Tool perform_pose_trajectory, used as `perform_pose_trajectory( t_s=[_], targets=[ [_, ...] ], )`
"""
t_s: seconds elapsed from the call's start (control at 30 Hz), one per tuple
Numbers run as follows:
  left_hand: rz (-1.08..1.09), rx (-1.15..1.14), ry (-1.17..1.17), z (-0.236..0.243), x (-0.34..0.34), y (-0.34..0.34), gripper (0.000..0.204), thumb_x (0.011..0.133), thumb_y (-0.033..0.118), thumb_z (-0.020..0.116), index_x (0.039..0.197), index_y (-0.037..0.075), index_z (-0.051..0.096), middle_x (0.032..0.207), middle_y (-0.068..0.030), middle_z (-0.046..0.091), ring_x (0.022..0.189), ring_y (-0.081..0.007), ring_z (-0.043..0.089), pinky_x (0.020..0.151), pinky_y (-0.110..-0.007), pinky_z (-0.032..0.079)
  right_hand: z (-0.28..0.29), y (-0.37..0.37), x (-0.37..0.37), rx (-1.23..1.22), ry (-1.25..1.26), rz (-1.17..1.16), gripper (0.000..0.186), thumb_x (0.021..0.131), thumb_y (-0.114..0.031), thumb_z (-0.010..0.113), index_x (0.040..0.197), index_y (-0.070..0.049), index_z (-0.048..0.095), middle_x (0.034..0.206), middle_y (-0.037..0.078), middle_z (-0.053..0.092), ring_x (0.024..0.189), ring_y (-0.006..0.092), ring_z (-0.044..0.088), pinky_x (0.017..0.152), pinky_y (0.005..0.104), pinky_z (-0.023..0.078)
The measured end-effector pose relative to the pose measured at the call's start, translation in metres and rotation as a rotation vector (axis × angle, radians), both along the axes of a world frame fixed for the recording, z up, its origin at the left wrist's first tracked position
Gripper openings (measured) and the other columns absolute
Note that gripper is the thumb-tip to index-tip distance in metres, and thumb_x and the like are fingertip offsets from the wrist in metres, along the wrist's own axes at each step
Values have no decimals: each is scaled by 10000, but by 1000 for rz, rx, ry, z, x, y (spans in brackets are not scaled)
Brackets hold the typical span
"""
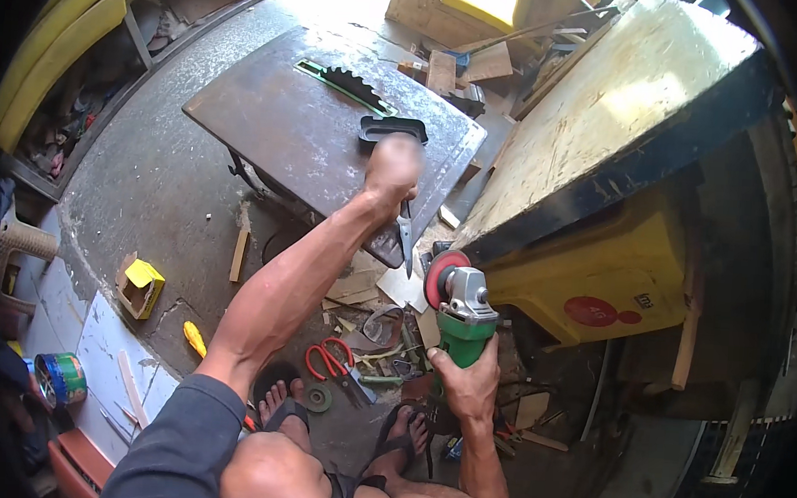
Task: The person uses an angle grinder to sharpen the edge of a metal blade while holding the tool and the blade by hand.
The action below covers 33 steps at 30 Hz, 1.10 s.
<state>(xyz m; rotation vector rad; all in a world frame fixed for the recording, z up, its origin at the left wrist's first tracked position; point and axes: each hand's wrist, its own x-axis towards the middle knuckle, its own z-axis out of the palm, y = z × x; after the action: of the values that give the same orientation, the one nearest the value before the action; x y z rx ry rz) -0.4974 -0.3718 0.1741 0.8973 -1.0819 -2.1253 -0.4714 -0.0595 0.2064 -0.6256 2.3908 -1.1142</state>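
Observation:
My left hand (392, 168), partly blurred, is closed in a fist over the near right part of the low dark table (270, 113). A knife (405, 240) with a pointed silvery blade sticks out of the fist, tip toward me. Just beyond the fist on the tabletop lies a black tray-like piece (379, 123). Lower down, my right hand (473, 377) is wrapped round the green body of an angle grinder (465, 331). Its red disc (442, 277) faces left, beside the knife tip and apart from it; whether it spins I cannot tell.
A black toothed piece with a green edge (345, 86) lies farther back on the table. Red-handled shears (337, 364) and wood scraps lie near my feet. A large wooden slab (598, 124) and yellow plastic chair (588, 279) stand right. A yellow box (141, 286) sits left.

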Motion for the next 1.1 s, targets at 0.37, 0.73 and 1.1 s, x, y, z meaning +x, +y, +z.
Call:
perform_pose_trajectory(
  t_s=[0.37,0.73,1.1],
  targets=[
    [57,-218,-280,4,-10,3,299,1143,309,426,935,114,515,722,27,464,538,-70,360,445,-258,332,-18,-9,-18,-36,-73,50,700,763,-275,856,1326,-17,529,1123,198,724,1013,339,722,912,449,554],
    [72,-246,-302,-1,-15,5,299,1144,294,415,938,108,527,729,14,483,544,-81,391,445,-268,359,-14,-5,-19,-35,-55,100,755,782,-316,849,1361,-11,473,1128,266,715,1043,420,725,921,479,556],
    [93,-257,-291,-4,-13,4,306,1138,289,432,924,91,525,722,6,489,524,-90,407,407,-271,343,-12,-5,-12,-52,-25,113,769,783,-318,852,1371,-7,466,1121,263,720,1033,426,727,908,478,563]
  ],
)
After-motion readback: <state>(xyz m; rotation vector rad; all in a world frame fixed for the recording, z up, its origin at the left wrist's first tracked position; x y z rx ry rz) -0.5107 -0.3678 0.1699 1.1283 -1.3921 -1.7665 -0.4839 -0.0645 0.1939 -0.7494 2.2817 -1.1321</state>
